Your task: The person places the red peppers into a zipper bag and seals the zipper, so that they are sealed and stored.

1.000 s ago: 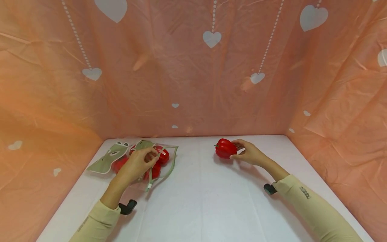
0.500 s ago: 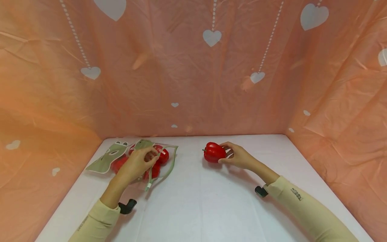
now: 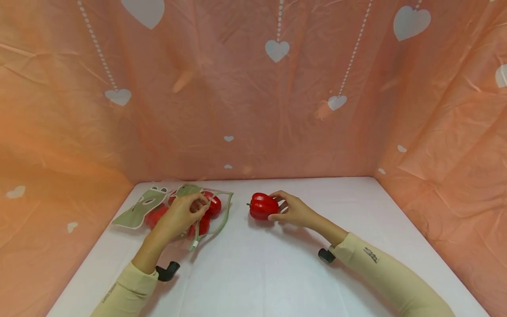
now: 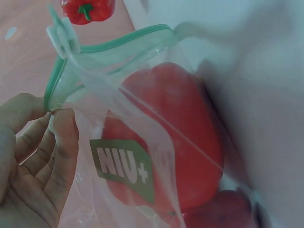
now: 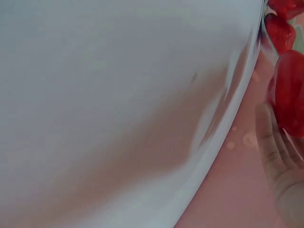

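Note:
A clear zip bag with a green zip edge (image 4: 111, 43) lies at the left of the table with several red peppers (image 4: 168, 118) inside. Its mouth gapes toward the right. My left hand (image 3: 180, 215) pinches the upper edge of that mouth between thumb and finger. A white slider (image 4: 64, 38) sits on the zip. To the right of the bag, my right hand (image 3: 293, 211) grips a single red bell pepper (image 3: 263, 206) from its right side, the green stem pointing left toward the bag's mouth. In the right wrist view the pepper (image 5: 289, 92) is partly cut off.
A white cloth-covered table (image 3: 253, 273) spreads beneath both hands. Orange-pink curtains (image 3: 253, 110) with white hearts stand behind it and at both sides. Green printed panels (image 3: 144, 207) mark the bag's left part.
My right hand has carried the red pepper leftward and slightly nearer, from the right of the table's middle toward the bag. The left hand and the bag have stayed in place.

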A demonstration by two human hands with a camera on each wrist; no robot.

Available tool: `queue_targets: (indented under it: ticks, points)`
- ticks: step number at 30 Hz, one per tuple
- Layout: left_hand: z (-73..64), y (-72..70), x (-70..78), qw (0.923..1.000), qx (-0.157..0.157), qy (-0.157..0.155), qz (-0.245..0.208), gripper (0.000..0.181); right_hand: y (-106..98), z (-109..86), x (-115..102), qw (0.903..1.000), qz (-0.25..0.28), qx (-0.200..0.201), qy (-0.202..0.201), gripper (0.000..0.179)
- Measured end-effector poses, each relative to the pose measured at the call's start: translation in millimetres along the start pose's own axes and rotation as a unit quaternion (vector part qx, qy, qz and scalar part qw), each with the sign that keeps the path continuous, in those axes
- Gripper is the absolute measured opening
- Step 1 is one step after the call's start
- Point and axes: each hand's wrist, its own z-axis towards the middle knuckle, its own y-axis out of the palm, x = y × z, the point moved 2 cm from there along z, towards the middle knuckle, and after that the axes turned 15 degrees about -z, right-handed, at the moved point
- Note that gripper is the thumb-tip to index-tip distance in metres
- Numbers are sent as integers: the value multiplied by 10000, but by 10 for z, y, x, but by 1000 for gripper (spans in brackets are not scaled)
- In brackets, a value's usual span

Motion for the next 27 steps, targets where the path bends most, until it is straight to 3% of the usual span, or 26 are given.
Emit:
queue_targets:
  ticks: [8, 27]
  points:
    - [16, 16, -12, 10000, 9, 42, 35, 11, 173, 111, -183, 9995, 280, -62, 131, 64]
    - [33, 32, 30, 9999, -6, 103, 51, 11, 516, 343, -480, 9994, 231, -254, -6, 66]
